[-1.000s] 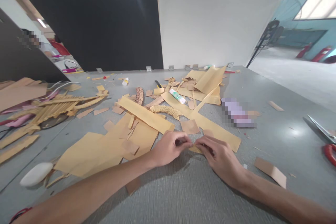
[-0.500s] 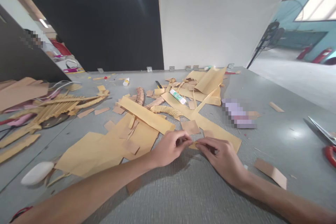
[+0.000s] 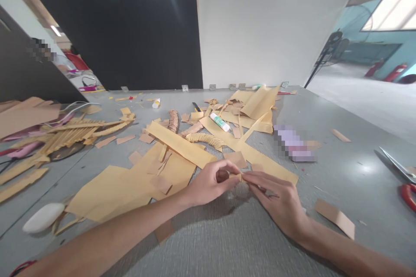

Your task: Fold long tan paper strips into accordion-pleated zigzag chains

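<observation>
Between my two hands is a small piece of tan paper (image 3: 239,177), mostly covered by the fingers. My left hand (image 3: 212,183) pinches its left end between thumb and forefinger. With fingers pressed together, my right hand (image 3: 276,194) grips the right end, its fingertips nearly meeting the left ones. Just beyond the hands lie a brown paper square (image 3: 235,159) and a long yellow-tan paper sheet (image 3: 273,162). A pleated paper strip (image 3: 206,139) curves behind them, near a green-and-white glue stick (image 3: 220,122).
Large paper sheets (image 3: 107,192) spread to the left beside a white computer mouse (image 3: 43,217). Red-handled scissors (image 3: 398,166) lie at the right edge. A blurred purple object (image 3: 294,143) rests right of the paper. Black and white panels (image 3: 253,26) stand along the back.
My fingertips have drawn closer together around the small paper piece, which now stands more folded between them. The right hand's fingers are straighter. The view has shifted slightly.
</observation>
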Tool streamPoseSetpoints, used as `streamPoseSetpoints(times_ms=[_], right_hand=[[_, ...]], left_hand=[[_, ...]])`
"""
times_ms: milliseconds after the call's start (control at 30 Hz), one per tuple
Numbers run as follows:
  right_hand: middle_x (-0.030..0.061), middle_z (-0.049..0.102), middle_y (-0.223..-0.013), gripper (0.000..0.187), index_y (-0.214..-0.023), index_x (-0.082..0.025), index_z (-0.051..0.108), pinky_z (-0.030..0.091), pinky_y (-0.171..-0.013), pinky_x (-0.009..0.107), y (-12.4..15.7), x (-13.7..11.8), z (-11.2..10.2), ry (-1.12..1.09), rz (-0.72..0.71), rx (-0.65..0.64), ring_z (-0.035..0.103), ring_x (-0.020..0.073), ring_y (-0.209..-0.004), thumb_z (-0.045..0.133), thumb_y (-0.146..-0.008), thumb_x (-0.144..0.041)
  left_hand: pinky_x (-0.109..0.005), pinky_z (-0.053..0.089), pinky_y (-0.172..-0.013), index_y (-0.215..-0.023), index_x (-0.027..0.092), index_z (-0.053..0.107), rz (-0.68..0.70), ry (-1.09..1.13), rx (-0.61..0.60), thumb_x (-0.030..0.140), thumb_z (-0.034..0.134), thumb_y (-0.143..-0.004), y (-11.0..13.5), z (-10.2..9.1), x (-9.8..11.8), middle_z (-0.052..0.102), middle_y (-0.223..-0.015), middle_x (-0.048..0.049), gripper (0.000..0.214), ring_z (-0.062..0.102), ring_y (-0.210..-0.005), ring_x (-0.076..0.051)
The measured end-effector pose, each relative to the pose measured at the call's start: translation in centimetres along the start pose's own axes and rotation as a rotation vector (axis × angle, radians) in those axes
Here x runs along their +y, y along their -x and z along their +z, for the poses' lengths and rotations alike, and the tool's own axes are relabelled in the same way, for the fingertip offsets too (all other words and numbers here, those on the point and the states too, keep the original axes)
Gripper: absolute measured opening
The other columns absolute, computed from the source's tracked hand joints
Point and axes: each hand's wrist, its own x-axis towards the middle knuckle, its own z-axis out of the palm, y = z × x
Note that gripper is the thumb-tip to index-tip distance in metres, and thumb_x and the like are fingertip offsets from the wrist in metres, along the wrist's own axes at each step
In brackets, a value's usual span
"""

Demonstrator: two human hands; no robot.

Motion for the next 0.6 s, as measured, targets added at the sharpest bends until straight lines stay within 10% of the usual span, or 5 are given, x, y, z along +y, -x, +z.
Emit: streamPoseSetpoints(times_ms=[233,400,600], right_hand=[[0.0082,0.072,-0.12,0.044,-0.136,-0.024,0.058,0.062,-0.071,0.031,-0.36,-0.44,0.2,-0.116,0.234,-0.075,0.072,0.0168,-0.08,0.063,-0.093,-0.027],[-0.0021,0.068,-0.074,0.03,-0.125,-0.022,0.059,0.053,-0.059,0.028,-0.89,-0.35,0.12,-0.138,0.334,-0.156,0.061,0.0147,-0.06,0.06,-0.095,-0.029],[-0.0024,0.067,-0.077,0.023,-0.117,-0.024,0.054,0.05,-0.063,0.028,-0.76,-0.21,0.16,-0.185,0.348,-0.167,0.063,0.0159,-0.068,0.061,-0.096,-0.03]], left_hand=[[-0.025,0.05,-0.071,-0.106,0.017,0.058,0.024,0.145,0.062,0.035,0.074,-0.087,-0.22,0.1,-0.56,0.063,-0.104,-0.0067,0.031,0.064,-0.081,-0.014],[-0.027,0.051,-0.072,-0.109,0.019,0.058,0.028,0.085,0.069,0.033,0.07,-0.091,0.13,0.72,-0.56,0.063,-0.096,-0.0037,0.026,0.064,-0.081,-0.015],[-0.026,0.048,-0.066,-0.114,0.022,0.054,0.03,0.015,0.024,0.036,0.067,-0.092,0.4,0.81,-0.12,0.064,-0.088,-0.0011,0.03,0.062,-0.071,-0.013]])
